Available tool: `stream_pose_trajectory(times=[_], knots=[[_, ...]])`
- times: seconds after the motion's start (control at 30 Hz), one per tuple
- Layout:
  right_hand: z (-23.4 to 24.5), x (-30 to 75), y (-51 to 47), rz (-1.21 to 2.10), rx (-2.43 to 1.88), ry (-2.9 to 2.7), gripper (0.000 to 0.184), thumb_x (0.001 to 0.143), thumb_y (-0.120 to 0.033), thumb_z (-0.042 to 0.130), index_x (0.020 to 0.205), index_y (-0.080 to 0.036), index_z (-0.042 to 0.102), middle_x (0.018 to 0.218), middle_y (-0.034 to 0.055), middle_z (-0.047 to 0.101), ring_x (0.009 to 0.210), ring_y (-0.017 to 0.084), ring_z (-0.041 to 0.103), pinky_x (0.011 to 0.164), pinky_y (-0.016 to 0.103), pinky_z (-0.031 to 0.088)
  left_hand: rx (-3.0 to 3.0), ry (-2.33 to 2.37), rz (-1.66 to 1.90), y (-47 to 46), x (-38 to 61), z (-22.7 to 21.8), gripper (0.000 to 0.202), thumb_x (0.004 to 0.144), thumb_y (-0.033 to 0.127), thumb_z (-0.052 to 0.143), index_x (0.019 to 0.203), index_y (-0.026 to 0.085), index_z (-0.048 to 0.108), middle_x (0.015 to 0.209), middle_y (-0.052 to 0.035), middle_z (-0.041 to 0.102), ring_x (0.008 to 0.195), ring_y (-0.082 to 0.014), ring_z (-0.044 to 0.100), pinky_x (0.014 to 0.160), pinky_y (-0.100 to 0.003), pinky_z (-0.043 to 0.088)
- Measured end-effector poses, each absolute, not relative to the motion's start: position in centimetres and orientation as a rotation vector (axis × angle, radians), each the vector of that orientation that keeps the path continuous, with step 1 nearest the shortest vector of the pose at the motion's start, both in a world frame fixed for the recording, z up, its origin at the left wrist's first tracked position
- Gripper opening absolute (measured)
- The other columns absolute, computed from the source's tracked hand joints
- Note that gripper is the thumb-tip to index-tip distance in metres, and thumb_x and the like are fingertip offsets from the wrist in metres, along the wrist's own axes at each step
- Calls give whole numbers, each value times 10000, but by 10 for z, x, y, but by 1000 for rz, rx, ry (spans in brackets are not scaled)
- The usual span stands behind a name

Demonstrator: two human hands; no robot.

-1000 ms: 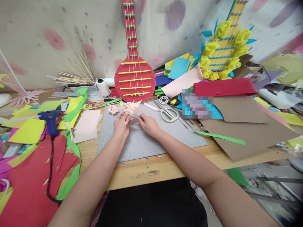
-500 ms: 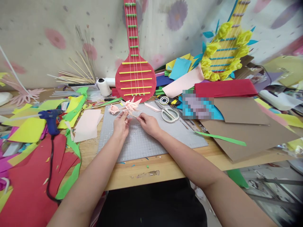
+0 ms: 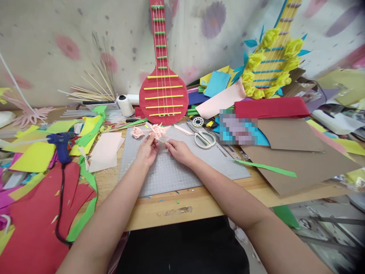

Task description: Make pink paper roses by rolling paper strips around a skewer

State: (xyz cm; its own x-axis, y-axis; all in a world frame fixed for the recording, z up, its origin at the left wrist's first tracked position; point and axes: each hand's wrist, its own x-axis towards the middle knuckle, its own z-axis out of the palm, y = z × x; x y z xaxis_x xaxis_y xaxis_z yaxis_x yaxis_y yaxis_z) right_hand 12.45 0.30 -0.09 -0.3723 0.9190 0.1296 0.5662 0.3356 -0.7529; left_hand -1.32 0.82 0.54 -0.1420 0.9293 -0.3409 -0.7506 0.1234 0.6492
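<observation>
A pale pink paper flower point(image 3: 158, 130) with pointed petals is held over the grey cutting mat point(image 3: 182, 171). My left hand point(image 3: 147, 149) has its fingers closed on the flower's base. My right hand point(image 3: 178, 149) pinches the thin stick point(image 3: 161, 141) that serves as its stem. Just left of the flower lies a second, rounder pink paper flower point(image 3: 137, 132). A folded pink paper strip point(image 3: 184, 130) rests on the mat behind my right hand, with scissors point(image 3: 203, 139) beside it.
A blue glue gun point(image 3: 60, 142) and coloured paper scraps fill the left side. At the back stands a red paper lute point(image 3: 164, 95); a yellow flowered one point(image 3: 269, 64) leans at the right. Brown cardboard point(image 3: 302, 163) covers the right of the table.
The pink flower has turned and tipped slightly, so its petals now face more toward me. Both hands stay in nearly the same place.
</observation>
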Motion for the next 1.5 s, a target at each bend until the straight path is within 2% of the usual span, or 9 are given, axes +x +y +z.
stream_pose_trajectory(times=[0.13, 0.4, 0.53, 0.63, 0.87, 0.97, 1.07, 1.3, 1.5], knots=[[-1, 125, 3, 890, -1273, -2034, 257, 892, -296, 378, 754, -182, 562, 532, -44, 544, 545, 86, 505, 591, 200, 340, 234, 870, 1461, 8, -14, 6, 58, 773, 128, 591, 721, 148, 575, 546, 43, 532, 456, -29, 487, 417, -124, 360], [-2, 123, 2, 976, -1283, -2033, 240, 894, -272, 365, 761, -171, 537, 546, -39, 576, 553, 78, 527, 603, 194, 350, 215, 892, 1538, 8, -11, 5, 125, 773, 76, 570, 685, 160, 541, 627, 30, 609, 569, -51, 570, 593, -163, 452], [-4, 123, 2, 1021, -1267, -1957, 143, 863, -299, 438, 838, -175, 506, 572, -45, 581, 552, 86, 542, 582, 196, 363, 218, 899, 1521, 8, -11, 6, 126, 777, 83, 567, 683, 162, 539, 653, 16, 625, 605, -69, 597, 645, -193, 476], [-5, 122, 3, 1001, -1298, -1909, 117, 838, -287, 476, 790, -180, 487, 568, -54, 560, 526, 81, 520, 548, 192, 355, 217, 898, 1507, 8, -12, 6, 106, 769, 100, 585, 692, 163, 550, 654, 17, 623, 605, -68, 600, 649, -194, 479], [-4, 117, 5, 1046, -1371, -1864, 201, 838, -312, 451, 685, -182, 466, 498, -56, 519, 481, 75, 468, 529, 197, 323, 205, 863, 1483, 8, -15, 5, 67, 805, 145, 552, 750, 152, 591, 681, 5, 638, 606, -70, 603, 669, -208, 492], [-4, 119, 6, 1087, -1386, -1835, 193, 836, -314, 449, 701, -178, 479, 497, -53, 526, 484, 75, 472, 532, 197, 323, 193, 868, 1449, 7, -15, 8, 91, 813, 154, 533, 754, 135, 601, 690, -15, 642, 632, -87, 617, 681, -229, 500], [-4, 122, 8, 1107, -1385, -1844, 204, 845, -313, 433, 711, -173, 497, 497, -50, 531, 480, 73, 466, 528, 195, 320, 243, 876, 1433, 5, -15, 9, 105, 794, 75, 514, 768, 125, 602, 716, -21, 653, 664, -94, 628, 707, -238, 501], [-2, 126, 7, 1121, -1315, -1890, 284, 880, -338, 364, 711, -169, 518, 497, -44, 523, 496, 76, 476, 541, 195, 336, 307, 934, 1522, 6, -11, 6, 108, 767, 40, 549, 719, 134, 572, 663, 1, 641, 601, -77, 612, 688, -234, 498], [-3, 125, 7, 996, -1324, -1798, 195, 807, -358, 486, 745, -174, 501, 587, -49, 507, 551, 85, 455, 541, 202, 324, 265, 944, 1541, 8, -11, 7, 84, 737, 59, 603, 715, 138, 587, 662, 7, 637, 578, -66, 601, 665, -209, 495]])
